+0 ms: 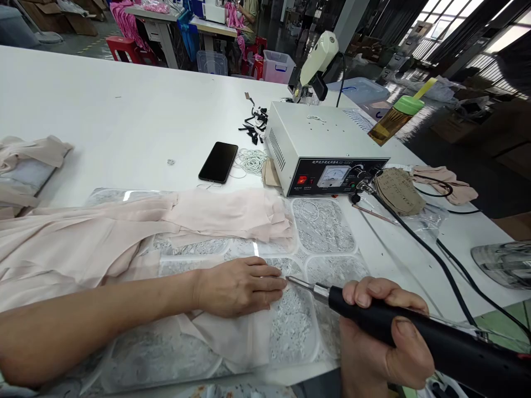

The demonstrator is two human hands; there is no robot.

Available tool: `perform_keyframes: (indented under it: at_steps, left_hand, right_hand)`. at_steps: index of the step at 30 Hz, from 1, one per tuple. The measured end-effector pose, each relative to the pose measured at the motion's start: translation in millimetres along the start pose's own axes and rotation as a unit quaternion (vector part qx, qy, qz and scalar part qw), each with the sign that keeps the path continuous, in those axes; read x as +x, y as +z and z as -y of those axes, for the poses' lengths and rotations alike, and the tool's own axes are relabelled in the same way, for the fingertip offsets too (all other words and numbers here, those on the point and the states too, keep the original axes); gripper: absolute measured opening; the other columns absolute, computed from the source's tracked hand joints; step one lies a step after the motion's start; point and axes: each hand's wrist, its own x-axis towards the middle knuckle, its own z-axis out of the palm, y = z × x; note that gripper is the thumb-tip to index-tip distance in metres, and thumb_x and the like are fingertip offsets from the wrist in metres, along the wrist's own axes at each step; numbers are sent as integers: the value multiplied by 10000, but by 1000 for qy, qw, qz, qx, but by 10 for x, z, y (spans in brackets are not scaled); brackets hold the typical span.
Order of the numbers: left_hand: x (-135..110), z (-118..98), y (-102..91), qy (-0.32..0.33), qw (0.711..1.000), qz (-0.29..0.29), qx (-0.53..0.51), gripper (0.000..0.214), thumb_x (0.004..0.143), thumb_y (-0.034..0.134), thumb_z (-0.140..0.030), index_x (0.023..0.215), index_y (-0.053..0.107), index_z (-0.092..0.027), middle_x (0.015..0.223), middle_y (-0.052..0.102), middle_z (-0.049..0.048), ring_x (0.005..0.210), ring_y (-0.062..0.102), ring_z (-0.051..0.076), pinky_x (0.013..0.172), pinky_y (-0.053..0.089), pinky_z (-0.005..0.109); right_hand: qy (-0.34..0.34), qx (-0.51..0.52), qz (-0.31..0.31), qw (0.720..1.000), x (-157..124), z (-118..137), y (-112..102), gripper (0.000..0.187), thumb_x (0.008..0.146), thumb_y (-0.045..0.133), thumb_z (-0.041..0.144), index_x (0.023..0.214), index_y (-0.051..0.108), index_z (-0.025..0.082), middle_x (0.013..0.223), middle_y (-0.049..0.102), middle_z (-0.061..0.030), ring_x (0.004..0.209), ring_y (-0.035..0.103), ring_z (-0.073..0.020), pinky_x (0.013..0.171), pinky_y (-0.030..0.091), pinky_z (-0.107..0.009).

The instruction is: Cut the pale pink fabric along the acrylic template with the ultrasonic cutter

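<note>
My left hand [244,287] lies flat, fingers stretched out, pressing a pale pink fabric piece [253,337] onto the clear, grey-patterned mat [332,226]. In my right hand [385,331] is a black handheld ultrasonic welder [440,342], my fingers wrapped round its barrel. Its pointed metal tip is just beside the left fingertips, near the fabric's edge; whether it touches cannot be told. Beyond the left hand, a layered stack of pale pink fabric strips [228,215] stretches across the mat. More of this fabric runs off to the left, partly beneath my forearm.
A welder control box [327,149] stands at the back right, its black cable running to the tool. Near it are a phone [218,162], white cord [251,161], black scraps [255,124], a green-lidded drink bottle [396,119] and a glass [504,264].
</note>
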Motion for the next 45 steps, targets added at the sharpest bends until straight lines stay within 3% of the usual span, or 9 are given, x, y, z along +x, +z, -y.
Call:
perform_keyframes:
  at_steps: [8,27,36,45]
  left_hand:
    - [-1,-7,-12,-13,1000,16,-12,277,1011,444,-202,1194,640,-134,1264,636,112,1215,561,218,1016,444,342]
    - [-7,4,-1,-2,1000,8,1,262,997,483,-217,1181,640,-115,1257,639,113,1195,572,218,1006,454,340]
    - [7,8,-28,8,999,24,22,282,1017,437,-217,1170,640,-95,1282,625,106,1207,558,217,1004,438,337]
    - [-30,-99,-134,9,998,38,55,272,1013,455,-230,1149,647,-93,1309,605,110,1202,561,219,1008,438,340]
  right_hand:
    - [8,5,-27,1000,-7,61,-34,123,651,572,280,721,552,181,668,477,23,509,444,-95,436,404,-251]
    - [19,-5,18,1000,-62,82,-134,115,692,592,273,757,565,182,701,522,7,526,473,-103,454,431,-267]
    - [-6,1,-63,998,5,58,-131,128,595,550,256,696,550,179,683,520,10,513,448,-101,430,418,-264]
    - [-5,0,-75,997,-3,26,-126,107,602,537,246,690,530,186,689,540,9,516,468,-102,453,432,-264]
